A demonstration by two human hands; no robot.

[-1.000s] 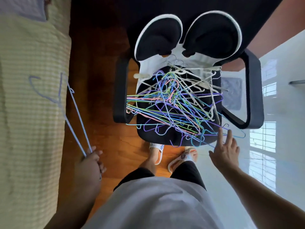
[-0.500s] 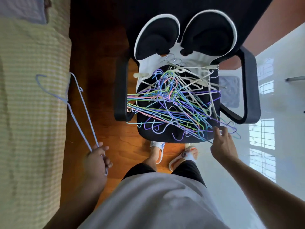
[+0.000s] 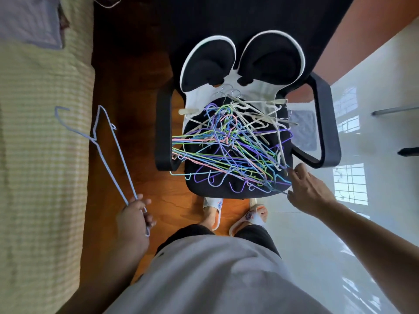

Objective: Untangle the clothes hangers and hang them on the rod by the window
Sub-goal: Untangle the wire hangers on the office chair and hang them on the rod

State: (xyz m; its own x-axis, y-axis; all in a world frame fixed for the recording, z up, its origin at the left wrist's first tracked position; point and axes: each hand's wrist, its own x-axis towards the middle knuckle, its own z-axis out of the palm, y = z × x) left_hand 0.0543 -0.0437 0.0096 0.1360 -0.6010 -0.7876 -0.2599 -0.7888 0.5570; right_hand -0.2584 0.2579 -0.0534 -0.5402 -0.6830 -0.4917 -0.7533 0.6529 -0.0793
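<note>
You stand on a warm wooden floor (image 3: 127,91) that gives way on your right to glossy white tiles (image 3: 340,234) mirroring a barred window. A bed (image 3: 40,168) under a pale yellow checked cover runs along your left. Straight ahead sits a black office chair (image 3: 326,123) with a white-rimmed split backrest and two looped armrests – its seat is the surface that carries the work. Your feet in white slippers (image 3: 213,209) are just below the seat's front edge.

On that seat lies the tangle of hangers (image 3: 229,150): thin wire ones in purple, blue, green and pink crossed over each other, with paler cream ones heaped toward the backrest and right side. Several hooks poke past the front edge and some bars stick out beyond the left armrest.

Your left hand (image 3: 133,219) has its grip closed round one corner of a lone lilac hanger (image 3: 108,155), well apart from the pile – its hook points up over the edge of the bed. Your right hand (image 3: 308,191) is at the pile's front right corner, fingers curled and pinching strands there; which hanger it has, you cannot tell
</note>
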